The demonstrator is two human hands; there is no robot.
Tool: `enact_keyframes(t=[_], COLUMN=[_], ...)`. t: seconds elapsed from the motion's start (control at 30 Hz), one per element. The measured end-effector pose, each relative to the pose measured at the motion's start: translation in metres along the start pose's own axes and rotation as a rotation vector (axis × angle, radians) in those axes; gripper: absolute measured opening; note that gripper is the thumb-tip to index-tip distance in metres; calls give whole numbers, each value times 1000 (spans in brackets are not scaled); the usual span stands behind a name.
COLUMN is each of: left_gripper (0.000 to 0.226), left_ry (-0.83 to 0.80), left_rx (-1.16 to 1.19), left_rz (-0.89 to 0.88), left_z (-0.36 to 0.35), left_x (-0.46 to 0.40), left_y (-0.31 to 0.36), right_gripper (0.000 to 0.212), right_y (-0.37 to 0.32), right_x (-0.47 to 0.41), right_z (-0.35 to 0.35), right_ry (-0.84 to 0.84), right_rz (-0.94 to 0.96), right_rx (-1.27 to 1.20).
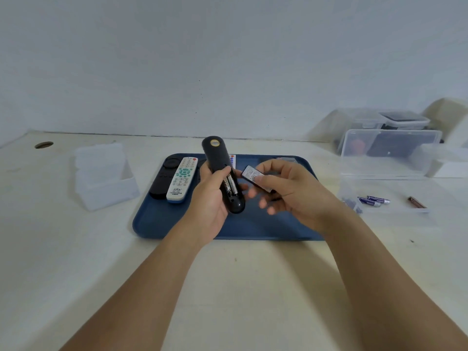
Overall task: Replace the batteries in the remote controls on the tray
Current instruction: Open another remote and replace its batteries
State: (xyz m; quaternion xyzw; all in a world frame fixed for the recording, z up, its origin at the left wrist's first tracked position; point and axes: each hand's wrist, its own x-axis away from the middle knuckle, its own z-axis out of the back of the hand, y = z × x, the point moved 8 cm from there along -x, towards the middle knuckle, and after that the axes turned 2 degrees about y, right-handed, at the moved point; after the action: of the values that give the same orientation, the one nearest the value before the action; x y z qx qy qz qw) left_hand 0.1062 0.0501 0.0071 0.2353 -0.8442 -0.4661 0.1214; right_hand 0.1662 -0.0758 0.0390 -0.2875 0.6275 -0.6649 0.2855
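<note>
- Head view: our left hand (210, 198) holds a black remote (222, 173) above the blue tray (157, 221), back side up, fingers wrapped around its body and the thumb lying along its near edge.
- The remote's battery bay is uncovered, and two batteries (231, 186) sit inside it side by side.
- Our right hand (291, 191) pinches the battery cover (255, 177) between thumb and forefinger, just to the right of the remote and apart from it; the other fingers curl loosely beneath.
- On the tray's far left lie a flat black remote (163, 179) and a white remote (182, 179) with green and grey buttons, touching side by side.
- A further remote with coloured buttons (232, 159) peeks out behind the held one; we cannot tell more of it.
- To the right of the tray, an open clear box (395, 173) holds loose purple batteries (374, 200) and one brown battery (416, 202) lying well apart from them.
- To the left of the tray stands an open frosted plastic box (103, 176).
- More clear containers (395, 122) are stacked at the far right against the wall.
</note>
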Motion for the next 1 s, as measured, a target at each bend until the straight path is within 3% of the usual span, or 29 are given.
enact_keyframes(t=[0.1, 0.3, 0.43, 0.57, 0.83, 1.0], left_gripper=[36, 33, 34, 36, 35, 34], left_ry=[-36, -109, -176, -178, -136, -121], left_rx=[-40, -175, -192, -152, -103, -105], left_rz=[49, 108, 105, 124, 152, 156], left_z=[-4, -13, -19, -20, -17, -17], left_x=[3, 10, 16, 17, 16, 16], left_y=[-3, -10, -12, -13, -15, -17], right_gripper=[13, 11, 26, 33, 41, 33], right_y=[-6, -10, -11, -14, -14, -4], right_x=[3, -1, -3, -5, -6, -11], right_z=[-2, -6, 7, 9, 2, 4], right_ry=[-89, -87, 61, 161, 115, 111], right_rz=[105, 237, 219, 327, 391, 291], right_rx=[299, 403, 259, 248, 235, 70])
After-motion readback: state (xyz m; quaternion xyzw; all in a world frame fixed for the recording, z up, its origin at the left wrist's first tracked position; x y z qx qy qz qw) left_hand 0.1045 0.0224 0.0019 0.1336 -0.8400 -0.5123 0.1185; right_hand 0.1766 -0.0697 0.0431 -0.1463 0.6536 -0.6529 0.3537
